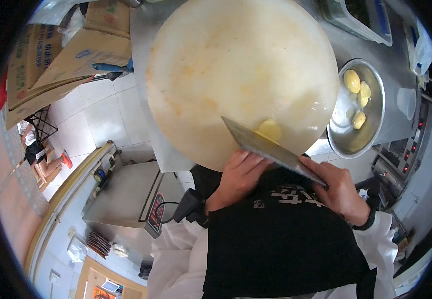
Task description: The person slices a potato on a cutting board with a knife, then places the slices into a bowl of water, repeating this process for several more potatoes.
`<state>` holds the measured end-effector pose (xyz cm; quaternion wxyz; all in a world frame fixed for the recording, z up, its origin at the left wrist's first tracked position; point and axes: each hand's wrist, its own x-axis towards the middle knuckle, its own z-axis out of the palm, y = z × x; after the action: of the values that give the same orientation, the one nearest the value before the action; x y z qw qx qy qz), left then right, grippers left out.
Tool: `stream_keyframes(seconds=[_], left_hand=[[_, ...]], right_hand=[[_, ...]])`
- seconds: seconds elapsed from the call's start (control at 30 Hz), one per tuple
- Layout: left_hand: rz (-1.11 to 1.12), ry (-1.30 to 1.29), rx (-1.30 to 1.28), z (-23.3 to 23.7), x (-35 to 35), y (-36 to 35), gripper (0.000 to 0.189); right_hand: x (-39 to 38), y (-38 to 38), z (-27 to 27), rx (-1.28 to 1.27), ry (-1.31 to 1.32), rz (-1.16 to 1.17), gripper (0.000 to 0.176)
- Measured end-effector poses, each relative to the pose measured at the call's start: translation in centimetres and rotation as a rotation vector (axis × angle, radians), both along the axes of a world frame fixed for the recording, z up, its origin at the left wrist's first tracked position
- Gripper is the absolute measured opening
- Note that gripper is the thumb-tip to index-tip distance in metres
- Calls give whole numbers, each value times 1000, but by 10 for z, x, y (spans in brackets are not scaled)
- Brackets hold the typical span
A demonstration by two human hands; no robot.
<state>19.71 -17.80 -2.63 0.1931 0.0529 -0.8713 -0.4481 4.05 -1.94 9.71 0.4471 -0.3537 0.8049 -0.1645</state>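
A broad cleaver [270, 148] slants over the near edge of a large round cutting board [241, 60]. My right hand [339, 187] is wrapped round its handle end. On the other side of the blade, my left hand [241, 174] has its fingers bent together near the blade; whatever they press on is hidden behind the cleaver. Just beyond the blade, thin yellow potato slices [270, 129] lie on the board. Right of the board, a round metal bowl [379, 99] contains several peeled potatoes [352, 81].
A lidless plastic container [360, 30] stands at the back right, with a small white cup [406, 102] beyond the bowl. Cardboard boxes [86, 55] are at the left, with a blue-handled tool [111, 67]. Another person [39, 152] sits far left. A metal appliance [121, 194] stands lower left.
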Motion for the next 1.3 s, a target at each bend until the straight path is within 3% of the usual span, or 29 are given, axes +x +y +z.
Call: stream_keyframes(seconds=[0.13,0.2,0.37,0.57,0.87,1.07,1.3], left_hand=[[-1,-130,207,-7,7,9,31],[37,21,-40,-4,0,3,30],[33,35,-30,5,-7,-1,29],[-2,54,11,-9,7,2,28],[0,28,-34,8,-5,-5,30],[-38,-32,84,-3,10,0,32],[30,60,-21,1,0,1,32]], right_hand=[[1,-7,14,54,-10,41,63],[7,-7,-1,48,10,39,63],[6,-3,-27,-89,71,28,65],[1,-8,13,45,-24,71,64],[6,-8,-26,-92,80,46,64],[1,-13,16,58,-8,98,63],[10,-14,-24,-62,90,46,65]])
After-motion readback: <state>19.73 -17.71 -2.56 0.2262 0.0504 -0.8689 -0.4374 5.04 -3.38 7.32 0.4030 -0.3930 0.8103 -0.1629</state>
